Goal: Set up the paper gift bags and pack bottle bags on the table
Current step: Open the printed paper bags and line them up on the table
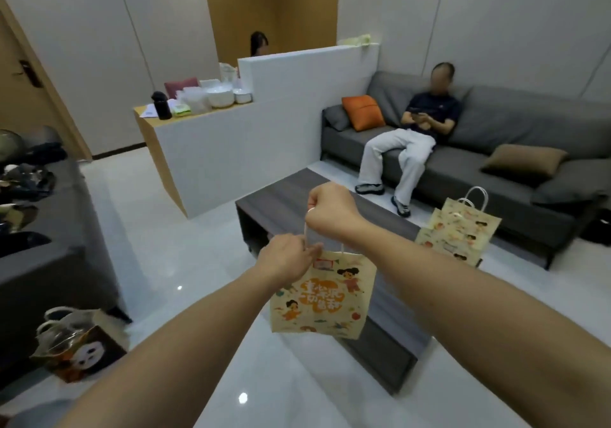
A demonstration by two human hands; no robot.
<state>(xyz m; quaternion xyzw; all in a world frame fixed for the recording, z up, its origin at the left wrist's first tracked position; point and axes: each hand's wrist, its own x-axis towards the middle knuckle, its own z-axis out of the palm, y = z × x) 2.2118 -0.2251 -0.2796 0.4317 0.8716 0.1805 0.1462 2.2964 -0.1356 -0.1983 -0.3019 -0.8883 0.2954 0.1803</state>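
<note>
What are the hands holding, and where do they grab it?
A paper gift bag. The right hand grips its white handle from above; the left hand pinches the bag's top edge.

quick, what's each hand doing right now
Left hand: pinching the top edge of the paper gift bag.
Right hand: gripping the bag's handle.

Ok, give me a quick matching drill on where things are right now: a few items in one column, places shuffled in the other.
Things:
1. cartoon gift bag
2. second gift bag
3. panda bag
4. orange cushion

Places:
A. on the grey sofa
B. on the floor, lower left
C. hanging by its handle from the right hand
D. standing on the dark table

Pairs: 1-C, 2-D, 3-B, 4-A
</note>
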